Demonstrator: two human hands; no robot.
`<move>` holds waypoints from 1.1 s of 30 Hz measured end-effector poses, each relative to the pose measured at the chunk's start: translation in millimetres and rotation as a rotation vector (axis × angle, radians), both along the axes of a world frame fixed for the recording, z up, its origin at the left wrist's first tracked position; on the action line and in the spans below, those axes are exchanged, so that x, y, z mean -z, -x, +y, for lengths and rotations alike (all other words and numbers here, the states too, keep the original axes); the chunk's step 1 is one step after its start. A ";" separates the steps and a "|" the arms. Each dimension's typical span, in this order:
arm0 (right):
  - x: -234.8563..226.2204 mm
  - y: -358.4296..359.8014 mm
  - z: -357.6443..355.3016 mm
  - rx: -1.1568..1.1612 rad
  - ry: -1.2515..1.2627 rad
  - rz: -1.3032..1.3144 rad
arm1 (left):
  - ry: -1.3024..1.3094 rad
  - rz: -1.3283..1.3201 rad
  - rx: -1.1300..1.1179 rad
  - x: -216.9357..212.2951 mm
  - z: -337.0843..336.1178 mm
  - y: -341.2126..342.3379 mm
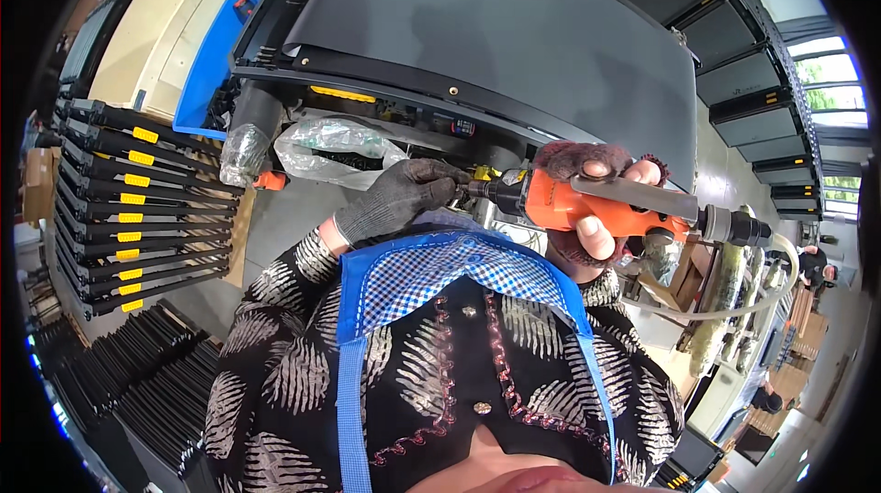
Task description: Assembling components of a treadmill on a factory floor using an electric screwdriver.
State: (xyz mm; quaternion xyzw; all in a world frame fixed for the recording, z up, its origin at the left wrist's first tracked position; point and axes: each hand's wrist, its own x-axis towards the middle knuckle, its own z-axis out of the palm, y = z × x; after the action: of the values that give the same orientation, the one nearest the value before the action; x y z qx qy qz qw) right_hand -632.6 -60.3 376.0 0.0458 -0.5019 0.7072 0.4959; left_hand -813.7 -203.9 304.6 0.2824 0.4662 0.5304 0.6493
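My right hand [601, 213], in a dark reddish glove with bare fingertips, is wrapped round an orange and black air screwdriver [551, 202]. The tool lies roughly level, its nose toward my left hand, and a pale hose [787, 284] curves away from its rear end. My left hand [404, 195], in a dark grey glove, has its fingertips pinched together at the tool's nose. Whatever sits between those fingertips is too small to make out. Just beyond both hands stands a bench with a large dark grey panel [514, 52] on top.
A clear plastic bag [317, 146] hangs under the panel's near edge, beside a grey roll [255, 117]. At the left are a blue bin [206, 71] and stacked black frames with yellow labels [138, 181]. Dark panels [734, 43] line the right; people work farther back.
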 end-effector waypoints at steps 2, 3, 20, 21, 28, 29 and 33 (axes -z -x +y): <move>3.6 2.6 4.5 -0.025 -0.044 0.004 | -0.158 0.298 -0.004 0.1 5.3 4.3; 4.7 4.3 6.8 -0.045 -0.086 0.008 | -0.237 0.447 -0.006 0.6 7.3 5.6; 31.1 95.8 48.6 0.241 -0.408 -0.090 | -0.016 -0.599 -0.516 49.7 86.0 32.3; 26.8 103.5 50.5 0.235 -0.409 -0.091 | -0.036 -0.601 -0.501 51.9 84.9 35.6; -27.9 151.5 57.0 0.245 -0.556 -0.589 | -0.169 -0.689 -0.440 38.8 71.7 41.1; -25.8 153.1 54.4 0.237 -0.561 -0.588 | -0.148 -0.635 -0.452 35.2 70.8 38.6; -13.8 158.1 43.4 0.155 -0.437 -0.530 | -0.088 -0.575 -0.486 34.8 64.3 38.3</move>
State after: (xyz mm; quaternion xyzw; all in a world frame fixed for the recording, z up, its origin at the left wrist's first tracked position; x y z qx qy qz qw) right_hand -790.7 -16.9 389.8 -0.0724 -0.7546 0.5305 0.3793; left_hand -852.1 -139.7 269.8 0.0306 0.2952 0.7460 0.5962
